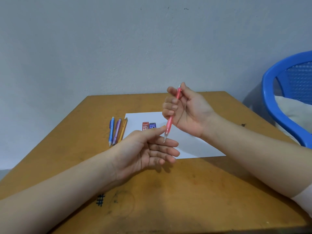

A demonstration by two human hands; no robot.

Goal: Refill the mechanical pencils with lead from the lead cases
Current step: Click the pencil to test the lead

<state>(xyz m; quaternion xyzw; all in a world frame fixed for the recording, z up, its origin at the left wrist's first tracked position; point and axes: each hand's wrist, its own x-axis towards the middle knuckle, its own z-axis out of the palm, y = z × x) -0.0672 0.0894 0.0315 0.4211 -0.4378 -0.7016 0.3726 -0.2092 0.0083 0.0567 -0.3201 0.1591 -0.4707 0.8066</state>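
Pink pencil [168, 125] held tip-down in right hand [187, 112] over the table [185, 191]; left hand [145, 149] slack under the tip.
Left of centre, toward the far edge: blue pencil [111, 130], purple pencil [117, 131] and orange pencil [122, 130] lie side by side, touching or nearly so, the orange one along the left edge of the paper [194, 146]. On the paper, near its far edge: red case [145, 126] and blue case [152, 125] side by side, lower parts hidden behind the left hand. Left hand palm up, fingers loosely extended, gripping nothing; thumb reaches to the pencil's lower barrel, contact not resolvable. Pencil tip sits just over the left index finger. Right hand's fingers curl round the upper barrel, thumb near the top end. Blue chair [273, 102] beyond the table's right edge.
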